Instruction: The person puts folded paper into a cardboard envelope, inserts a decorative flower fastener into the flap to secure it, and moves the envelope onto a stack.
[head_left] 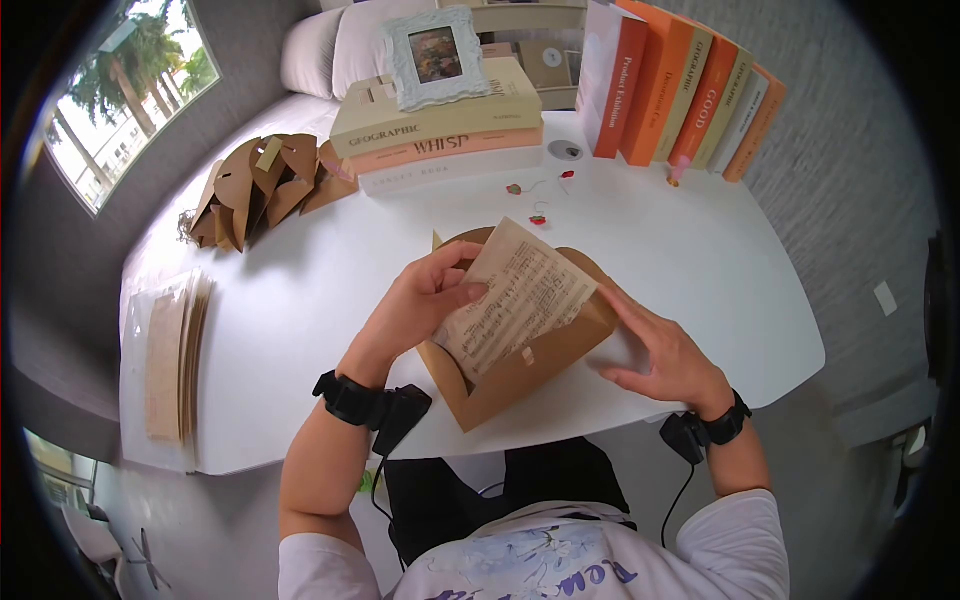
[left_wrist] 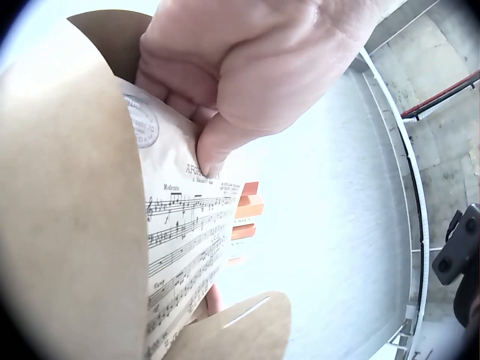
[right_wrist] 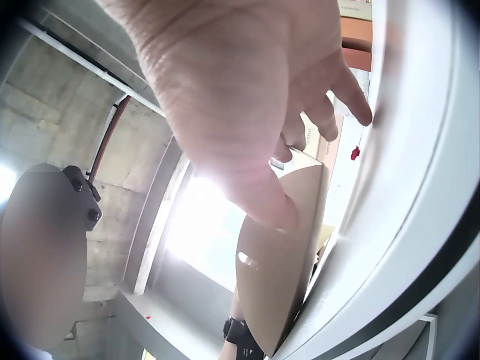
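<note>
A sheet of printed sheet music (head_left: 518, 300) stands partly inside a brown kraft-paper envelope (head_left: 545, 375), its upper part sticking out at a slant. My left hand (head_left: 415, 305) pinches the sheet near its upper left edge. In the left wrist view the thumb (left_wrist: 214, 150) presses on the printed face beside a round stamp, and the other fingers go behind the sheet. At the envelope's right side is my right hand (head_left: 670, 352), fingers extended along the edge and thumb held apart. The right wrist view shows those fingers straight beside the envelope (right_wrist: 281, 262). The sheet's lower end is hidden in the envelope.
Folded kraft pieces (head_left: 265, 185) lie at the back left. A clear bag of flat brown sheets (head_left: 170, 360) is at the left edge. Stacked books (head_left: 440, 140) carry a picture frame (head_left: 437, 60). Upright books (head_left: 680, 90) stand back right, near small red ornaments (head_left: 538, 220).
</note>
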